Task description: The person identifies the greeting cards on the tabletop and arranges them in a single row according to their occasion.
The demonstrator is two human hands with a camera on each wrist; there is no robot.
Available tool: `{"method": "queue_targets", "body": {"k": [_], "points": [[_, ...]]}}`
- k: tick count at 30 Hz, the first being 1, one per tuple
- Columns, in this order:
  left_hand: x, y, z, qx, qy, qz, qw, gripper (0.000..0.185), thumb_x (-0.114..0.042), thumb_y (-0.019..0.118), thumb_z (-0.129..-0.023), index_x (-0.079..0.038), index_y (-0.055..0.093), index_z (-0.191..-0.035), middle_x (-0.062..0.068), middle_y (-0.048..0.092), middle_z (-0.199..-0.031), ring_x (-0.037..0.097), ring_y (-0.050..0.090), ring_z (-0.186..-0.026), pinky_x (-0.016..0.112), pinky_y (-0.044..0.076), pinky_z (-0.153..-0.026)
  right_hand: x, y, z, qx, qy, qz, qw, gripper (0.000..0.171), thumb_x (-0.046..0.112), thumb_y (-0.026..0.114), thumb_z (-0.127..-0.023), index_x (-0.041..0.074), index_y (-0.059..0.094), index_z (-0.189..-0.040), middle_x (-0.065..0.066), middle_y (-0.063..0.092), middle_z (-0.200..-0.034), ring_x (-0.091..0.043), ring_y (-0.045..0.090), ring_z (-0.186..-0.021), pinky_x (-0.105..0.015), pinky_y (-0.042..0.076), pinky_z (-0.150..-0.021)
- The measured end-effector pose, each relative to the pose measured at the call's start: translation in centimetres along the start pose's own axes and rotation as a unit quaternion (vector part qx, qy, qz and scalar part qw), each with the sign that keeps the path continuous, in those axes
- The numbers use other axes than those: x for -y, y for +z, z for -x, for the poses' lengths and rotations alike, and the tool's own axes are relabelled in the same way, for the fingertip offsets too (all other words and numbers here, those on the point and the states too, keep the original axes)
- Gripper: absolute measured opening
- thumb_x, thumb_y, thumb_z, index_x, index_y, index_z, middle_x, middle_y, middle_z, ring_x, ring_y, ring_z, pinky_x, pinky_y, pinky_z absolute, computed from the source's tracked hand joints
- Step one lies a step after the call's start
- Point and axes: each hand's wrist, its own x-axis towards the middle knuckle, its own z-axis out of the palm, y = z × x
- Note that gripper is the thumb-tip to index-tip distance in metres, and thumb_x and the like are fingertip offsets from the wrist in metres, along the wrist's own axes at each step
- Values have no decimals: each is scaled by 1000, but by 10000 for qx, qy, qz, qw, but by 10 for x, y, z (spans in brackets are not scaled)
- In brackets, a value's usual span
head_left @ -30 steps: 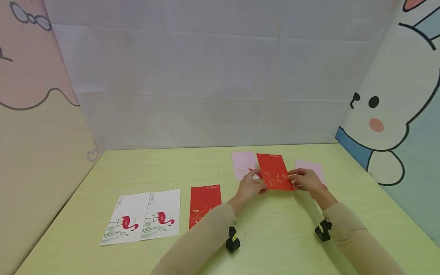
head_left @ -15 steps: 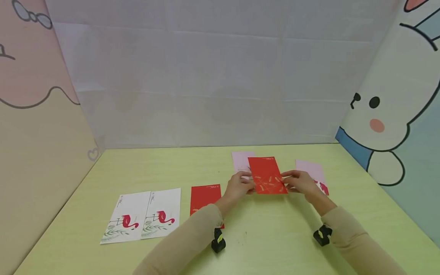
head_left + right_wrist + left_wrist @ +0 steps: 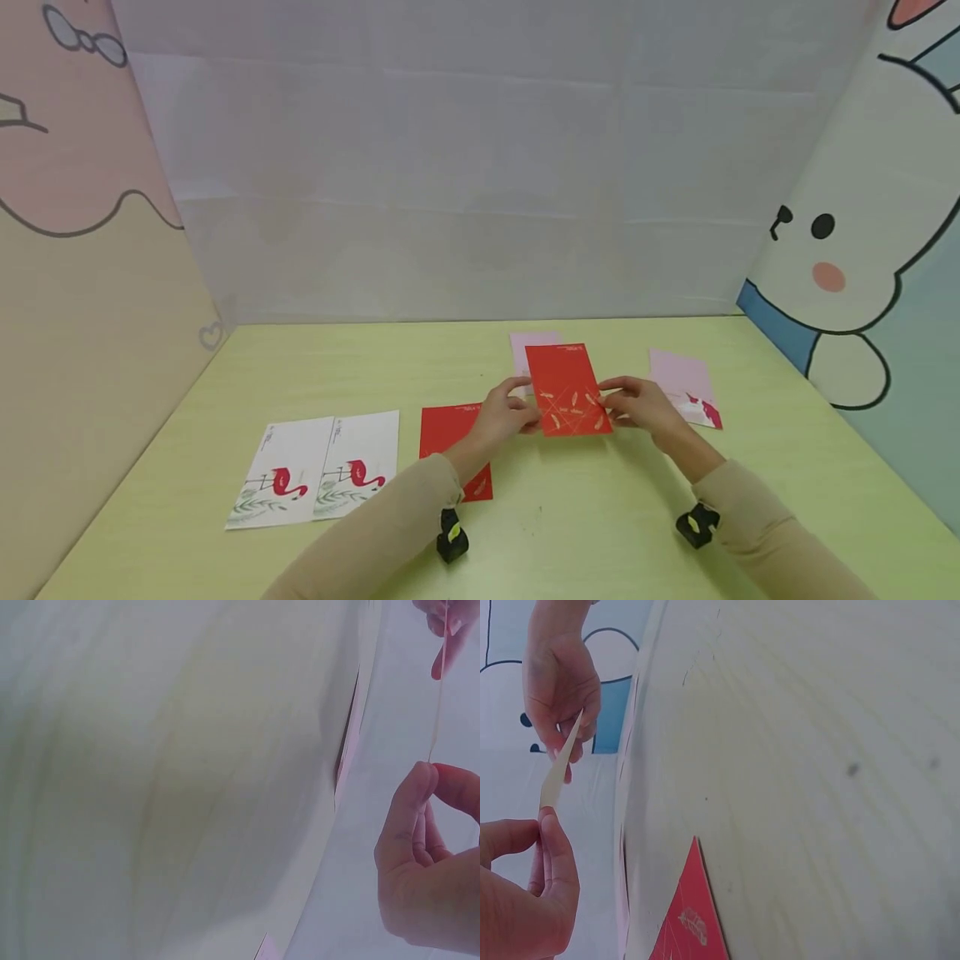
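Both hands hold a red envelope [image 3: 567,389] with gold marks above the green table [image 3: 585,517]. My left hand [image 3: 504,412] pinches its left edge and my right hand [image 3: 633,405] pinches its right edge. In the left wrist view the red envelope [image 3: 559,763] shows edge-on between my left hand's fingers [image 3: 555,851] and the right hand [image 3: 559,690]. In the right wrist view its thin edge [image 3: 438,697] runs up from my right hand's thumb [image 3: 409,806]. A second red envelope [image 3: 452,442] lies flat by my left forearm.
Two white flamingo envelopes [image 3: 318,471] lie side by side at the front left. A pink envelope [image 3: 531,352] lies behind the held one, another pink envelope [image 3: 686,387] to its right. Cartoon panels wall the table at the left, back and right.
Both hands have carried the red envelope leftward and toward me, uncovering the right pink envelope and hiding more of the middle pink one.
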Motion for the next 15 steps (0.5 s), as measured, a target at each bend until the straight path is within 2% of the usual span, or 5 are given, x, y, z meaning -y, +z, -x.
{"method": "queue_targets", "body": {"k": [6, 8, 13, 15], "points": [[3, -10, 7, 170, 33, 81, 9998, 54, -1, 61, -81, -6, 39, -130, 11, 62, -77, 20, 61, -63, 31, 51, -63, 1, 8, 4, 95, -77, -83, 9999, 33, 6, 53, -86, -10, 48, -114, -6, 57, -78, -17, 54, -68, -29, 50, -63], [-2, -13, 14, 209, 14, 38, 9998, 54, 0, 60, -82, -4, 38, -130, 11, 62, -77, 22, 61, -64, 31, 51, -64, 2, 11, 6, 104, -51, -94, 9999, 33, 6, 53, -86, -10, 48, -114, -6, 57, -78, -17, 54, -67, -30, 50, -63], [1, -19, 17, 185, -176, -149, 9996, 55, -4, 62, -81, -6, 37, -131, 11, 61, -78, 23, 62, -66, 31, 51, -64, 3, 19, 9, 106, -21, -104, 9999, 32, 5, 54, -85, -9, 48, -113, -6, 57, -78, -17, 55, -66, -31, 50, -63], [9, -21, 13, 188, -228, -166, 9994, 56, -6, 63, -81, -9, 38, -131, 10, 61, -78, 21, 62, -65, 31, 51, -64, 3, 21, 10, 107, -22, -121, 9999, 31, 4, 53, -85, -10, 48, -113, -6, 57, -78, -17, 55, -66, -31, 50, -63]]}}
